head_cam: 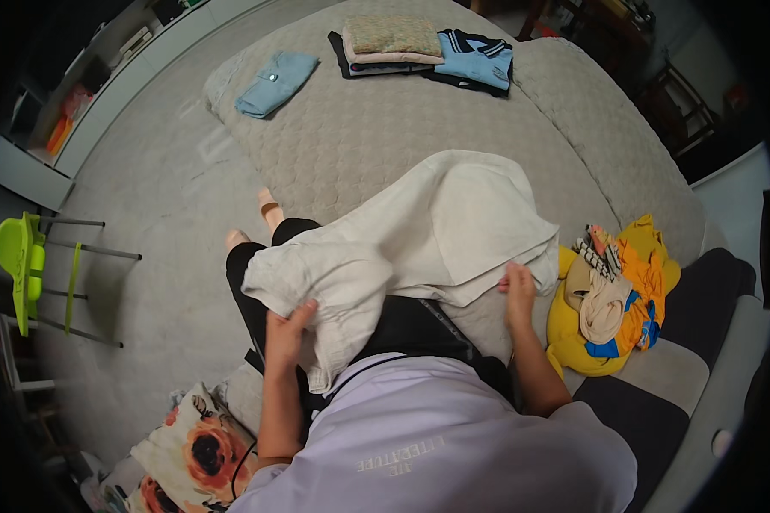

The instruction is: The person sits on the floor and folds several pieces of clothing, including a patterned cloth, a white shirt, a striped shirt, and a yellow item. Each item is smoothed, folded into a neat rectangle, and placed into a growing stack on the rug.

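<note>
A cream cloth garment (417, 237) lies across my lap and the quilted sofa cover. My left hand (290, 333) grips its gathered near end, thumb on top. At the garment's right end, my right hand (516, 288) pinches the edge between thumb and fingers. Beyond it, a folded light-blue denim garment (277, 83) lies on the cover's far left. A stack of folded clothes (391, 45) sits at the far middle, beside a folded blue and black garment (478, 61).
To the right, a yellow plush toy (571, 320) bears loose orange, blue and beige clothes (606, 304). A floral cushion (208, 445) is at the lower left. A green high chair (22, 272) stands on the floor at left, with a white cabinet (112, 96) behind.
</note>
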`<state>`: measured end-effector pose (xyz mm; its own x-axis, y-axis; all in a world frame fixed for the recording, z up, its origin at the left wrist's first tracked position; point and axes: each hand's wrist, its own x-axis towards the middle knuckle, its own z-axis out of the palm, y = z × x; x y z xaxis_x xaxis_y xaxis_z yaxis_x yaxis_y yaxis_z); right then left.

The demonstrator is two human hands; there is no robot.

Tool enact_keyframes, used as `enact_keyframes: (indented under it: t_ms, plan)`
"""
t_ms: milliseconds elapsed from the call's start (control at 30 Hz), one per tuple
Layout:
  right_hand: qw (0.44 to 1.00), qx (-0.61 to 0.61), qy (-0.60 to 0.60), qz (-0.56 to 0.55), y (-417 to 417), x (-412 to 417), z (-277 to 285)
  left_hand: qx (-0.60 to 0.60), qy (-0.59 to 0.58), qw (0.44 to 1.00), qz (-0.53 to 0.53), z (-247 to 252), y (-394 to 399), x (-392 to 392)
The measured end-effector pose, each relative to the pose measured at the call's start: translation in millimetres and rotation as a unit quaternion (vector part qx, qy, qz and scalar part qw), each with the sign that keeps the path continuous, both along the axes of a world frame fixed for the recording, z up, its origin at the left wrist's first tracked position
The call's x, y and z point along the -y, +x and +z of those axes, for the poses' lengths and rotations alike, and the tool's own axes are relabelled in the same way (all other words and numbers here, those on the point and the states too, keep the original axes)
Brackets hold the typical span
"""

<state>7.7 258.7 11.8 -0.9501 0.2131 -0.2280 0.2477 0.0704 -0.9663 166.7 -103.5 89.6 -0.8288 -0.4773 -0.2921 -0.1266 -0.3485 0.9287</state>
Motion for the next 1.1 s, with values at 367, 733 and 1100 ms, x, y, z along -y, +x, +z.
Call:
enact_keyframes:
  t_ms: [367, 733, 1100]
  plan:
    - [0.976, -0.01, -0.212, -0.042, -107, 2, 8, -0.343, 0.11, 0.923, 0.135, 93, 62, 126]
    - [0.962, 0.244, -0.022, 0.124, -31, 10, 19, -0.016, 0.183, 0.969, 0.165, -24, 124, 106]
    - [0.939, -0.282, -0.175, -0.094, -194, 11, 165, -0.214, -0.13, 0.925, 0.286, 96, 100, 142]
